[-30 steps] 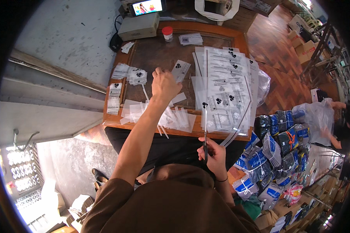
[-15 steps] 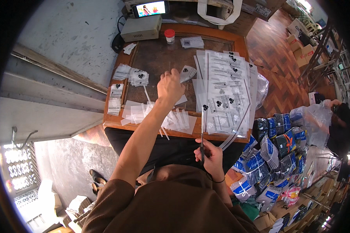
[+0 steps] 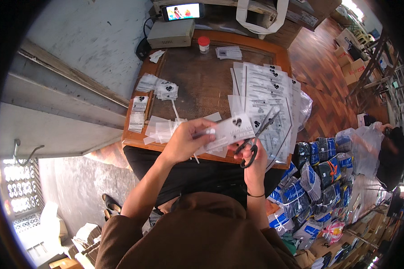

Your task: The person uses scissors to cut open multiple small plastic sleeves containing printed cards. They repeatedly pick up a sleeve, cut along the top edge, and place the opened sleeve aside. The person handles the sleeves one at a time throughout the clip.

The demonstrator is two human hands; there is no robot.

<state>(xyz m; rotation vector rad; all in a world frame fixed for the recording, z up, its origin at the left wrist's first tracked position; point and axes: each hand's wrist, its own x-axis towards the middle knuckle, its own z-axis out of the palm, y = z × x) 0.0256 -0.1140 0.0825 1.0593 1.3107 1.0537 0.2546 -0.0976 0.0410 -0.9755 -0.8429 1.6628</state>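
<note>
Pinched in my left hand [image 3: 187, 140] is a translucent printed label [image 3: 236, 131] with a black emblem, held above the table's near edge. My right hand [image 3: 254, 158] grips black-handled scissors [image 3: 250, 152], their blades pointing away and to the right, over the large sheets. The label's right end is close to my right hand; whether the fingers touch it I cannot tell. Beneath the scissors lie large translucent printed sheets [image 3: 267, 85]. Blank translucent offcuts [image 3: 159, 129] are spread near my left wrist, partly hidden by it.
Small stacks of cut labels [image 3: 167, 90] lie at the wooden table's left side, another stack [image 3: 229, 53] at its far edge. A red-capped jar [image 3: 204, 44], a grey box [image 3: 170, 33] and a lit phone [image 3: 183, 11] stand behind. Wrapped bundles [image 3: 307, 188] are heaped on the right.
My left hand has come back from the table's middle toward me, bringing a label. My right hand has lifted slightly, and the scissors have swung from pointing straight ahead to the right.
</note>
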